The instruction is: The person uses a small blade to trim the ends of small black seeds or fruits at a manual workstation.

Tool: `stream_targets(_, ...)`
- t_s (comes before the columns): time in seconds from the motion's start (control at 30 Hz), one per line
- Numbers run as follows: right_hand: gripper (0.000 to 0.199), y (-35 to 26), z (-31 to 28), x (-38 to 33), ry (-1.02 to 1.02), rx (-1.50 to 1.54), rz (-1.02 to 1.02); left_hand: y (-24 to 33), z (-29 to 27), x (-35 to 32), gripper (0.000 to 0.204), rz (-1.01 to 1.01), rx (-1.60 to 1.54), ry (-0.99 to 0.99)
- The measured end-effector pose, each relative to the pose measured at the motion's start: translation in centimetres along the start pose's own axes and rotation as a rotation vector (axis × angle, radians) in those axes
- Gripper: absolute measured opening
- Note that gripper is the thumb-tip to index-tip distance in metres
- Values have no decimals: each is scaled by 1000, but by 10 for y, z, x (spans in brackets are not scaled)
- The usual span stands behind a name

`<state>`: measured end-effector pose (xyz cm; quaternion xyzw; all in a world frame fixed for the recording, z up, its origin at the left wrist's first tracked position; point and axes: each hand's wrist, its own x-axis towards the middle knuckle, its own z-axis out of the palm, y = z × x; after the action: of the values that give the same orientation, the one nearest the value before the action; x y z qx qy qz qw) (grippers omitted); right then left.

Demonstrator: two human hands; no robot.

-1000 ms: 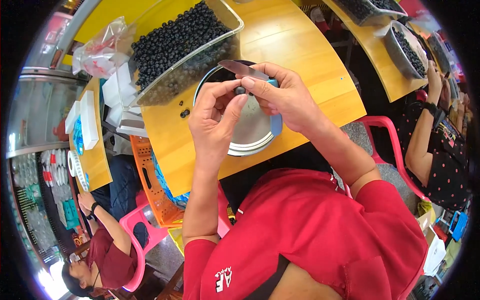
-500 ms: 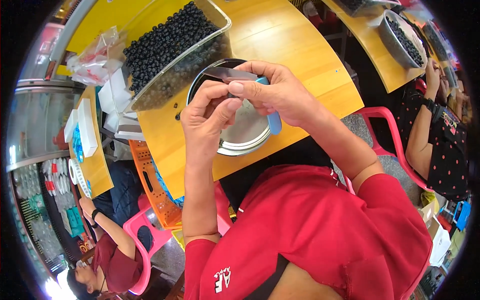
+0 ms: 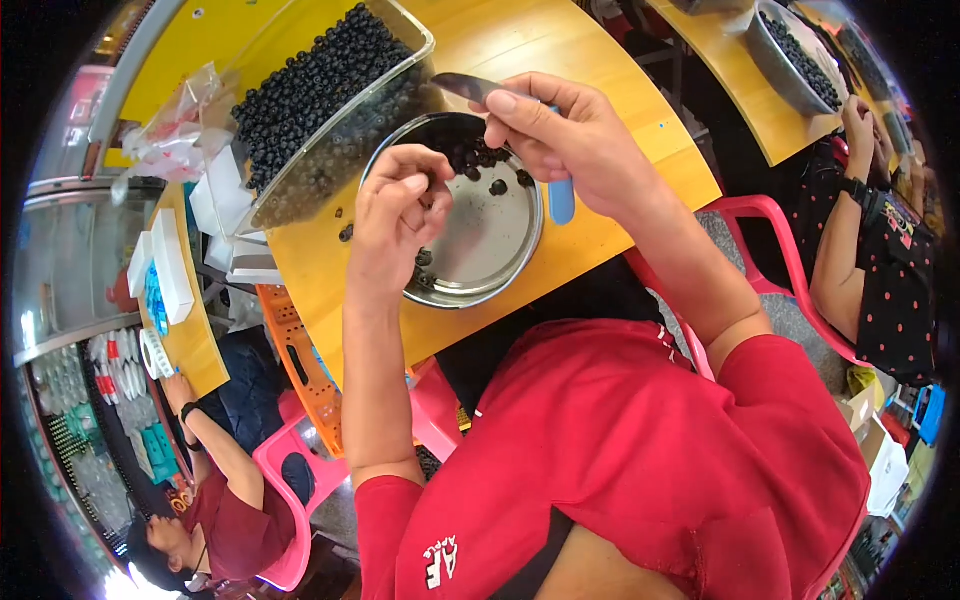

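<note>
An orange crate [image 3: 322, 418] stands near a pink chair [image 3: 330, 473] seating a co-worker [image 3: 240, 525].

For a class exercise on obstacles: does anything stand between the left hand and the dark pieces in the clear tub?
Yes: the clear tub's near wall stands between the left hand and the dark pieces. Its top is open; nothing visible blocks the way over the rim.

The blue-handled knife [image 3: 470, 88] tilts, blade leftward — near a metal bowl [image 3: 478, 250] holding dark pieces [image 3: 499, 187]
</note>
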<state>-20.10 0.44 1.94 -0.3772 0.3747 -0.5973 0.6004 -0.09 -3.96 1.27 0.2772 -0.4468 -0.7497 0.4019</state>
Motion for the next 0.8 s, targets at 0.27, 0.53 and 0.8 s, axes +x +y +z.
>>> stream_targets(0.27,20,-6,-2,-3,-18,-3,-27,-22,21,18,16,-26,1441,-194)
stream_targets(0.53,19,-6,-5,-6,-26,-24,-45,-22,13,22,13,136,1118,-248)
stream_targets(0.8,24,0,7,-5,-21,-112,-13,0,19,-9,19,-95,140,-113)
